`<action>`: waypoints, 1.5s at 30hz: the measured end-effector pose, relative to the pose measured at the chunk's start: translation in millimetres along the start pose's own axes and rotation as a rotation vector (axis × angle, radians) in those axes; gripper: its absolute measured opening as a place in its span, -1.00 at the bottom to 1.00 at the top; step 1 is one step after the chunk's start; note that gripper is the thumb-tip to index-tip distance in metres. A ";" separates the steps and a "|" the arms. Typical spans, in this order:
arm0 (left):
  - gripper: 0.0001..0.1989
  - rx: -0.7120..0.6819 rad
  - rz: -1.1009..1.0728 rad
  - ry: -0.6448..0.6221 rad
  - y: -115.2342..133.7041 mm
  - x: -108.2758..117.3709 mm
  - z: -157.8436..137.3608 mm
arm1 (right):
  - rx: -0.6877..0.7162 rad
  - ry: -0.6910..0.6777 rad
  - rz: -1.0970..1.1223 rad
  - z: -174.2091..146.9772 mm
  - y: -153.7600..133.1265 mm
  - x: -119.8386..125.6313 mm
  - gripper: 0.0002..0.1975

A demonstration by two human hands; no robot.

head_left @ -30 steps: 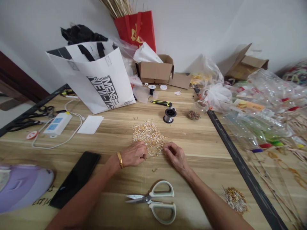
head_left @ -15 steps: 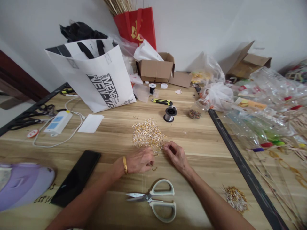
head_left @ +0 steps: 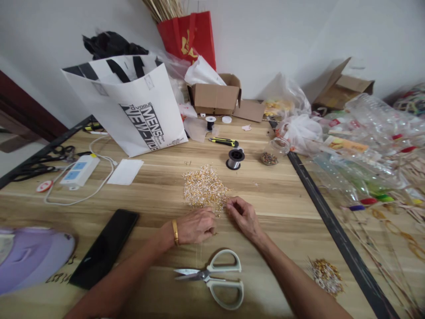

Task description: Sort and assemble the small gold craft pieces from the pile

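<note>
A loose pile of small gold and clear beaded pieces [head_left: 204, 186] lies mid-table. My left hand [head_left: 197, 225], with a gold bangle at the wrist, rests at the pile's near edge, its fingers curled closed; whatever they hold is hidden. Thin pale strands [head_left: 199, 253] show just below that hand. My right hand [head_left: 244, 216] is at the pile's right edge, thumb and forefinger pinched together on something too small to make out. Scissors [head_left: 212, 277] with pale handles lie partly open nearer to me. To the lower right is a smaller heap of similar gold and clear pieces [head_left: 326, 275].
Beyond the pile stand a wire spool [head_left: 235, 159], a yellow-black cutter knife [head_left: 223, 141] and a clear jar of beads [head_left: 270, 157]. A black phone [head_left: 104, 248], power strip [head_left: 79, 170] and white bag [head_left: 133, 106] occupy the left. Plastic bottles [head_left: 358, 177] crowd the right.
My left hand has shifted slightly right and down, covering the spot where a small gold piece lay beside its fingers. My right hand has hardly moved.
</note>
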State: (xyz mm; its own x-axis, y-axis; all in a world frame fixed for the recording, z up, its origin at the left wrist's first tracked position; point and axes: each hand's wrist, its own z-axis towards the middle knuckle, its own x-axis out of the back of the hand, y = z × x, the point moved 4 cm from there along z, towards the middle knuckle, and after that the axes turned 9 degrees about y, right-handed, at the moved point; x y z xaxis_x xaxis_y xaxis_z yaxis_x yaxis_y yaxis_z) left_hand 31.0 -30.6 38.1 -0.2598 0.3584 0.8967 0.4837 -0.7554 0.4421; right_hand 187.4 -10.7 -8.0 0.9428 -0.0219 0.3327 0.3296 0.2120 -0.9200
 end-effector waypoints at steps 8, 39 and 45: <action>-0.89 0.040 -0.102 0.079 -9.9 11.5 -0.8 | 0.009 -0.001 -0.007 -0.1 -0.9 0.0 -0.82; -0.86 0.154 0.102 0.315 -20.9 -14.2 12.0 | 0.014 -0.003 -0.010 0.5 -0.3 -0.3 -0.80; -0.87 0.163 0.073 0.334 -22.2 -15.2 11.2 | 0.019 -0.004 -0.003 0.6 -1.8 0.1 -0.81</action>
State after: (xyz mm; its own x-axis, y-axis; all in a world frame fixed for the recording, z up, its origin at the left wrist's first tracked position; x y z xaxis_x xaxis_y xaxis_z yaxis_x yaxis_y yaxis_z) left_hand 33.6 -13.1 14.9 -0.4651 0.0884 0.8808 0.6302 -0.6657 0.3996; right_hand 186.8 -10.4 -6.2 0.9417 -0.0191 0.3360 0.3311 0.2306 -0.9150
